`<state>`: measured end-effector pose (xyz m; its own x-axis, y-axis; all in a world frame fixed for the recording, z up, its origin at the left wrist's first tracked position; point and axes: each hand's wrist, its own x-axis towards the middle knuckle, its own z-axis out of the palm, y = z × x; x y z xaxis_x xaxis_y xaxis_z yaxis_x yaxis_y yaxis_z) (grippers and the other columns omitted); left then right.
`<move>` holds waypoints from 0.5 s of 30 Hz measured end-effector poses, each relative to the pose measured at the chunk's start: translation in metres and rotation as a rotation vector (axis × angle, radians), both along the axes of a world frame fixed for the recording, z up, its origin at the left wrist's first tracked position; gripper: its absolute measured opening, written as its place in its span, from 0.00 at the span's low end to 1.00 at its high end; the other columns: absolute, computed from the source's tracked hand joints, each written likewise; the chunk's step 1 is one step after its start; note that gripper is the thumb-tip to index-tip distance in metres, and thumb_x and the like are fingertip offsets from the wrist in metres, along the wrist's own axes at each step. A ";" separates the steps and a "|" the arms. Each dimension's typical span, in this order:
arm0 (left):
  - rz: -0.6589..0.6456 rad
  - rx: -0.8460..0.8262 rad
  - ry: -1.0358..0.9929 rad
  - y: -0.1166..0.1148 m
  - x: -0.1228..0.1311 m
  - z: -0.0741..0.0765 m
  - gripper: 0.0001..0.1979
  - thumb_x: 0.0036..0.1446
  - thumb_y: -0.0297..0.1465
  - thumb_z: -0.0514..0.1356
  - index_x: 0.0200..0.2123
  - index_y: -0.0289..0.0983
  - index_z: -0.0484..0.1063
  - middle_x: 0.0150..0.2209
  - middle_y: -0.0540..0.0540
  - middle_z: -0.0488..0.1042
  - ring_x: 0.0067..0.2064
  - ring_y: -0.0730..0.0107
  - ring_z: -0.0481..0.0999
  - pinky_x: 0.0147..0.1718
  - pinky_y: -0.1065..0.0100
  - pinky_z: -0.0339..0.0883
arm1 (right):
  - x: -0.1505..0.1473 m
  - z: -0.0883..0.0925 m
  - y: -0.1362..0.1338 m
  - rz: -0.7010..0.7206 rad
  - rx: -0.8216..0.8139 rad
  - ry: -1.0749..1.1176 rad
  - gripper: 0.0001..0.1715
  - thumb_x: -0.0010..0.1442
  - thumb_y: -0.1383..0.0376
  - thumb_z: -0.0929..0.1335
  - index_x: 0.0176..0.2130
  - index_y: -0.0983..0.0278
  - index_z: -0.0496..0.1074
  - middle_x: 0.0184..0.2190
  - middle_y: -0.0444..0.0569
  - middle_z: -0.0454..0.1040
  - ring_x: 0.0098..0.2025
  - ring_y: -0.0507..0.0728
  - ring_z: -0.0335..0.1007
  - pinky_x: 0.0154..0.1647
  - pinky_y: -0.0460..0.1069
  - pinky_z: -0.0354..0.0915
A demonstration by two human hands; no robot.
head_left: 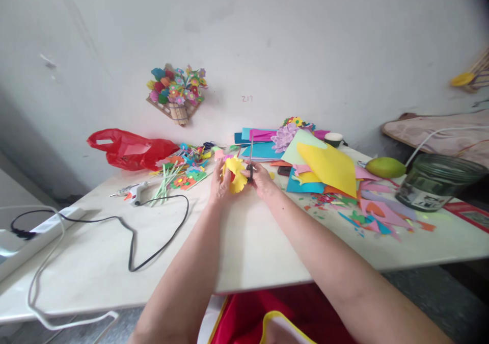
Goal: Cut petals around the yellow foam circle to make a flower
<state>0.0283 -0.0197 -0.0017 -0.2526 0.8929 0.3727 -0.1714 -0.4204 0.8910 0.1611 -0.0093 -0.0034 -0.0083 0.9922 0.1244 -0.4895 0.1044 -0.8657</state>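
Note:
My left hand (220,183) is closed on a yellow craft flower (237,177) with frilled petal edges. A bit of red shows near its middle, by my fingers. My right hand (262,177) is wrapped round the dark handles of a pair of scissors (251,153), whose blades point up and away from me. The scissors are right beside the flower's right edge; whether they touch it I cannot tell. Both hands are above the middle of the white table (263,252).
On the left lie a red plastic bag (133,150), foam flowers with pale green stems (165,178), a glue gun (136,193) with a looping cord and a power strip (46,232). To the right are coloured sheets (330,168), scraps (367,221), a green mango (385,167) and a glass jar (431,183).

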 end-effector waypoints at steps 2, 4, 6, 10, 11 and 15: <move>0.012 0.036 -0.016 0.005 -0.004 -0.005 0.18 0.49 0.33 0.62 0.46 0.40 0.70 0.52 0.43 0.69 0.55 0.61 0.68 0.48 0.67 0.66 | 0.001 0.001 -0.001 0.016 -0.009 -0.007 0.32 0.34 0.66 0.74 0.42 0.61 0.68 0.22 0.37 0.69 0.20 0.48 0.63 0.17 0.42 0.52; -0.075 0.041 -0.035 0.010 -0.011 -0.010 0.19 0.48 0.32 0.60 0.46 0.41 0.68 0.51 0.43 0.70 0.53 0.62 0.69 0.48 0.64 0.65 | 0.001 0.001 -0.002 0.027 -0.020 -0.021 0.32 0.34 0.66 0.74 0.42 0.60 0.68 0.21 0.37 0.68 0.20 0.48 0.63 0.18 0.43 0.53; -0.101 0.101 0.019 0.013 -0.017 -0.014 0.21 0.45 0.30 0.58 0.46 0.41 0.66 0.51 0.44 0.70 0.52 0.61 0.70 0.50 0.62 0.64 | 0.001 0.001 -0.003 0.026 -0.029 -0.031 0.31 0.34 0.66 0.73 0.42 0.60 0.68 0.21 0.36 0.68 0.20 0.48 0.63 0.18 0.43 0.54; 0.078 0.220 0.344 0.012 -0.022 -0.013 0.28 0.40 0.28 0.59 0.49 0.42 0.65 0.54 0.43 0.67 0.54 0.58 0.67 0.53 0.57 0.59 | 0.001 0.001 -0.003 0.011 -0.019 -0.045 0.30 0.34 0.67 0.73 0.41 0.61 0.68 0.21 0.36 0.68 0.19 0.48 0.63 0.18 0.43 0.54; 0.157 0.265 0.439 0.012 -0.022 -0.012 0.29 0.39 0.27 0.60 0.49 0.41 0.65 0.54 0.43 0.67 0.55 0.57 0.66 0.54 0.57 0.57 | 0.001 0.001 -0.003 0.008 -0.015 -0.053 0.30 0.34 0.67 0.73 0.41 0.61 0.68 0.21 0.37 0.69 0.19 0.47 0.62 0.18 0.42 0.54; 0.464 0.353 0.728 0.008 -0.018 -0.008 0.30 0.39 0.25 0.60 0.50 0.39 0.64 0.54 0.40 0.67 0.57 0.55 0.63 0.57 0.56 0.53 | 0.000 0.003 -0.006 -0.005 -0.010 -0.087 0.30 0.33 0.66 0.73 0.40 0.62 0.68 0.20 0.36 0.67 0.18 0.47 0.61 0.15 0.42 0.51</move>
<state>0.0104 -0.0113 -0.0100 -0.1535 0.5661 0.8099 0.6324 -0.5735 0.5207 0.1608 -0.0152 -0.0001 -0.0134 0.9935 0.1131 -0.4121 0.0975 -0.9059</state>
